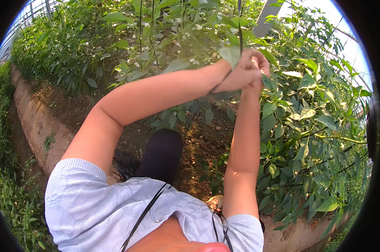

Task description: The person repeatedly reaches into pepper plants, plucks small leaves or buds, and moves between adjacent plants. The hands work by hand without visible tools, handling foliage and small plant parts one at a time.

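Observation:
My left hand and my right hand meet at the upper right among pepper plants, with fingers bent and touching. What lies between the fingers is hidden. A dark hanging string comes down from above to my left hand, partly behind a pale green leaf. A thin dark strand crosses my left wrist. Beside my right hand are green leaves of a pepper plant. Both forearms are bare and raised.
Leafy pepper plants with white flowers grow ahead, and more stand at the right. Dark strings hang among them. A grey post leans at the top. A bare soil ridge runs along the left.

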Demonstrator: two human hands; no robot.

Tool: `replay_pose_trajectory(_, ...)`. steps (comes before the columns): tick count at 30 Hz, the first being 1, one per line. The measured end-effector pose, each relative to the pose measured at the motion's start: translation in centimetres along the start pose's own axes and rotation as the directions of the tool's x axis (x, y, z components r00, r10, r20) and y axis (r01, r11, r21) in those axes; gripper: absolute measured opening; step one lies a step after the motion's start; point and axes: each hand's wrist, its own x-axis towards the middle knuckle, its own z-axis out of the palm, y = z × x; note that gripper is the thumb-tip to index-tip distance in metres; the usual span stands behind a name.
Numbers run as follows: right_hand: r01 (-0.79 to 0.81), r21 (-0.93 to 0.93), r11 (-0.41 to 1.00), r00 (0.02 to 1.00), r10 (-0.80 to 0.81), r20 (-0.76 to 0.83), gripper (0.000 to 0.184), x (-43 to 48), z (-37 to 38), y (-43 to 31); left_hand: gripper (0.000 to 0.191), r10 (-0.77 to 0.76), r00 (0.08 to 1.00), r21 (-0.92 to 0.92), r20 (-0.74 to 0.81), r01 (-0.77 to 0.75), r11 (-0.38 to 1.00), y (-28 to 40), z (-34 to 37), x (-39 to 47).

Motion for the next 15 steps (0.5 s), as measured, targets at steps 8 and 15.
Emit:
replay_pose_trajectory(8,0.066,-0.047,0.997,0.994,-0.062,0.096,0.046,-12.2,3.0,-16.3,0.021,-0.352,0.902,-0.452,0.251,0.431,0.781,-7.1,7.4,-9.1)
replay_pose_trajectory(15,-0.532,0.169,0.830,0.600,0.228,0.767,0.052,-19.0,1.9,-16.5,0.027,0.072,0.996,0.149,-0.053,-0.063,0.987,-6.0,7.7,-11.6)
